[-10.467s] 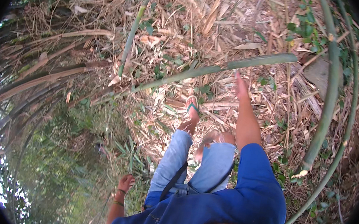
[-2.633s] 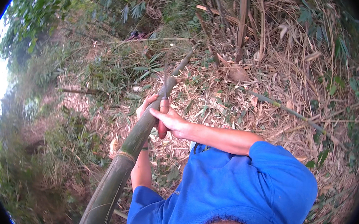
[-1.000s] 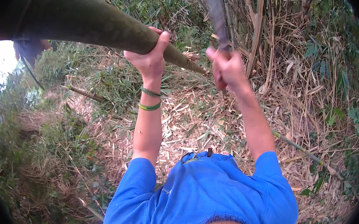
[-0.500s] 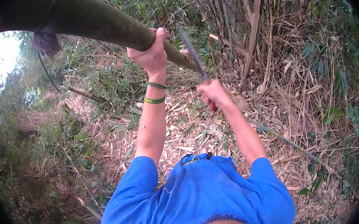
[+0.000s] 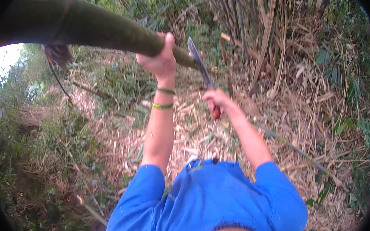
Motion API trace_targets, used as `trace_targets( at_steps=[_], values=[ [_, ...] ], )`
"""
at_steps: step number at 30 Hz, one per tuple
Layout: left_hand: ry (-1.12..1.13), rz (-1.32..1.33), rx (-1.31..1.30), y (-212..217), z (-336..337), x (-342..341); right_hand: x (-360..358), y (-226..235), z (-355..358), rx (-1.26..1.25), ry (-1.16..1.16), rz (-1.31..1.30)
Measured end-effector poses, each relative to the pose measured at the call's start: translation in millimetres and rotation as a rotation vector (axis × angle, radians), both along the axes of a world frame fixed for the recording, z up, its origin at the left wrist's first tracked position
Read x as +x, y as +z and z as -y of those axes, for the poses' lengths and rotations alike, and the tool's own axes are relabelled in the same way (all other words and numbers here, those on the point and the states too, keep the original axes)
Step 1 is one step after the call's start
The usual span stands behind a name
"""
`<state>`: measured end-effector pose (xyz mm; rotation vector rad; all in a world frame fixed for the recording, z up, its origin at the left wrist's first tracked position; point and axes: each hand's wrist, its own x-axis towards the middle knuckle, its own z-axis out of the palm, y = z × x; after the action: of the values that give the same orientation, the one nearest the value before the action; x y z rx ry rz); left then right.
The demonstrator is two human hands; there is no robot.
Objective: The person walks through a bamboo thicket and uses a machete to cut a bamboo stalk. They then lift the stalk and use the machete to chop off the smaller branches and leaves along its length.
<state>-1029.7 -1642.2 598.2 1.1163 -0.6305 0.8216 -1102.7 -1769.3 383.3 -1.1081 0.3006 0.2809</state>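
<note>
A thick green bamboo pole (image 5: 100, 26) slants from the upper left toward the middle, its far part thinner beyond my grip. My left hand (image 5: 161, 58) is wrapped round it from below, thumb up, with two green bands on the wrist. My right hand (image 5: 218, 101) grips the reddish-brown handle of a machete (image 5: 200, 64). The long blade points up and to the left. In the picture it crosses over the thinner part of the pole; I cannot tell whether it touches.
Standing bamboo stems (image 5: 266, 43) and dry stalks crowd the upper right. A thin bamboo stalk (image 5: 298, 151) lies slanting on the right over dry leaf litter (image 5: 196, 134). Dark husk (image 5: 58, 56) hangs under the pole at left, and green undergrowth (image 5: 15, 144) covers the left side.
The pole and my left hand sit slightly lower in the picture, along with the surroundings. The machete blade stands a little more upright, and my right hand has shifted slightly down.
</note>
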Motion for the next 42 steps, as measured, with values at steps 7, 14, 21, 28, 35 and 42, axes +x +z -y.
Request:
trace_targets(
  at_steps=[7, 14, 21, 28, 35, 42],
  values=[
    [0.008, -0.045, -0.029, 8, -10, 4, -23, 211, 25, -0.285, -0.398, 0.735],
    [-0.027, 0.021, -0.066, 9, 17, -8, 29, -52, 1, -0.854, -0.386, 0.145],
    [-0.022, -0.057, -0.09, -7, -17, 1, 9, -25, -16, -0.7, -0.222, 0.168],
    [0.156, -0.064, -0.046, -1, 3, -8, -18, 62, -7, -0.111, -0.195, -0.004],
    [0.14, -0.12, -0.067, 7, 18, -1, -33, 204, 18, -0.055, -0.877, 0.935],
    [0.123, 0.021, -0.012, -9, 34, 0, 36, -57, 5, -0.825, -0.429, 0.229]
  ],
)
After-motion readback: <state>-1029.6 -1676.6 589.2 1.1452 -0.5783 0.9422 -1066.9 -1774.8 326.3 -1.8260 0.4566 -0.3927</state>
